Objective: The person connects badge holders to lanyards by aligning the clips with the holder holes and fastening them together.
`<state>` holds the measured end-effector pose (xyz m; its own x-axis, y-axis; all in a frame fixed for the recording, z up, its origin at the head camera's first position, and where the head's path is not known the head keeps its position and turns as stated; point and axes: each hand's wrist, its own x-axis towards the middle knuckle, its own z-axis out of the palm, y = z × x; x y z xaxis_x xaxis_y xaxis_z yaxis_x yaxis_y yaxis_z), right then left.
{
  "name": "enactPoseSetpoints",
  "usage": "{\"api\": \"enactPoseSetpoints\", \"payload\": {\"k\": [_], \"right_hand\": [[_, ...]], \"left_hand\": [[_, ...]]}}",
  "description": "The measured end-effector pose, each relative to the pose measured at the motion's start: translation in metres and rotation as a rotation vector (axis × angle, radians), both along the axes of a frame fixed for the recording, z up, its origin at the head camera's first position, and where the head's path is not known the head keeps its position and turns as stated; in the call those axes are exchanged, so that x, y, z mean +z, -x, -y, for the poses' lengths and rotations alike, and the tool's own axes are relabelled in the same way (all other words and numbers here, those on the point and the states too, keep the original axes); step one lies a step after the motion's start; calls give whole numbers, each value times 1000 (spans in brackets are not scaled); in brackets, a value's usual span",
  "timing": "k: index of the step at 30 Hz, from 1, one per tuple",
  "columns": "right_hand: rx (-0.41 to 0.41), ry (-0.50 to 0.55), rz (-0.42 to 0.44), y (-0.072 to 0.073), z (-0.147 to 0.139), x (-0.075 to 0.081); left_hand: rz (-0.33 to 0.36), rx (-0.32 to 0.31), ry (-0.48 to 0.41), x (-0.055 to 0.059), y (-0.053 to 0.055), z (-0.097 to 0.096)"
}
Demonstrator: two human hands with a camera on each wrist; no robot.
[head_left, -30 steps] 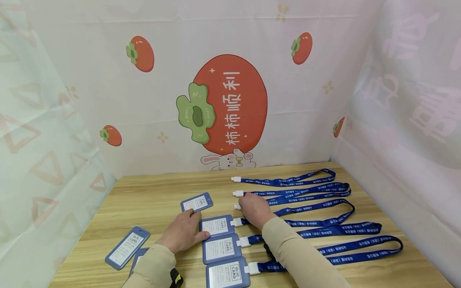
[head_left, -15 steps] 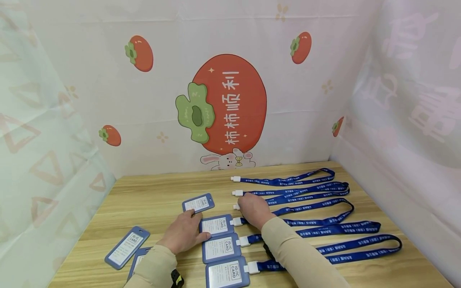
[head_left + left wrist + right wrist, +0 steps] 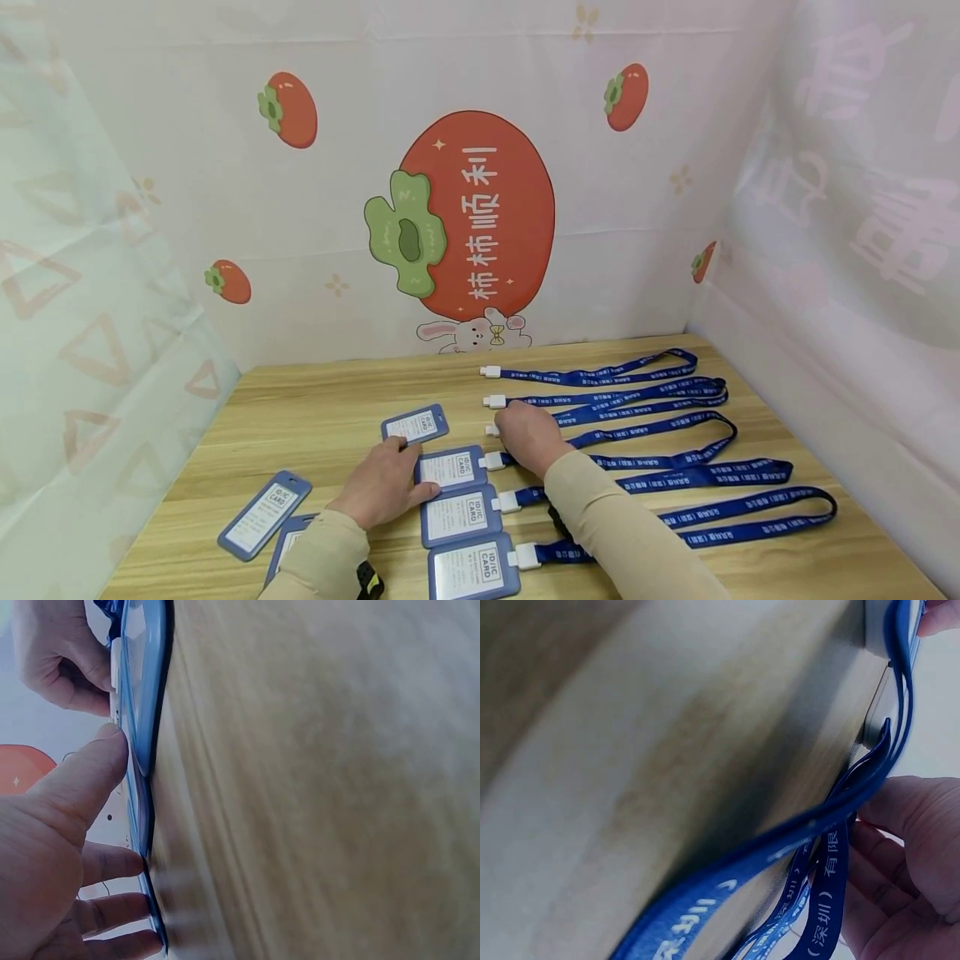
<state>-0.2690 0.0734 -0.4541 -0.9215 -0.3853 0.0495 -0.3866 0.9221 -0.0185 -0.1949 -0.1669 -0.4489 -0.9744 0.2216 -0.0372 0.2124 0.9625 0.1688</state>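
Note:
My left hand (image 3: 384,483) reaches over the badge holders, its fingers extended. Its fingertips touch the lower left edge of a loose blue ID badge holder (image 3: 423,422), which lies slightly tilted; the thumb rests at the edges of the attached badge holders (image 3: 450,469). In the left wrist view the fingers (image 3: 112,911) meet a holder's edge. My right hand (image 3: 531,437) pinches a blue lanyard (image 3: 633,433) just behind its white clip (image 3: 492,431), which pokes out to the left of the fingertips. The clip and the loose holder are apart. Fingers curl beside the straps in the right wrist view.
Three badge holders (image 3: 474,571) joined to lanyards lie in a column at the front. Two more lanyards, the farthest lanyard (image 3: 592,379) included, lie toward the back. Another loose holder (image 3: 265,515) sits at left, and one is partly under the left sleeve (image 3: 322,554).
The loose badge holder at the left fingertips has slid slightly to the right. Both hands stay nearly in place, the right one still pinching the lanyard.

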Motion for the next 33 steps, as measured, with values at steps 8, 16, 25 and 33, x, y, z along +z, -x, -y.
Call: {"api": "enactPoseSetpoints", "payload": {"k": [8,16,25,33], "right_hand": [[1,6,-9,-1,-1,-1],[4,9,-15,-1,-1,-1],[-1,10,-26,0,0,-2],[-1,1,-22,0,0,-3]], "left_hand": [[-7,-8,13,0,1,-1],[-17,-9,8,-1,1,-1],[-30,-16,22,-3,1,0],[-52,-28,20,-4,-1,-1]]}}
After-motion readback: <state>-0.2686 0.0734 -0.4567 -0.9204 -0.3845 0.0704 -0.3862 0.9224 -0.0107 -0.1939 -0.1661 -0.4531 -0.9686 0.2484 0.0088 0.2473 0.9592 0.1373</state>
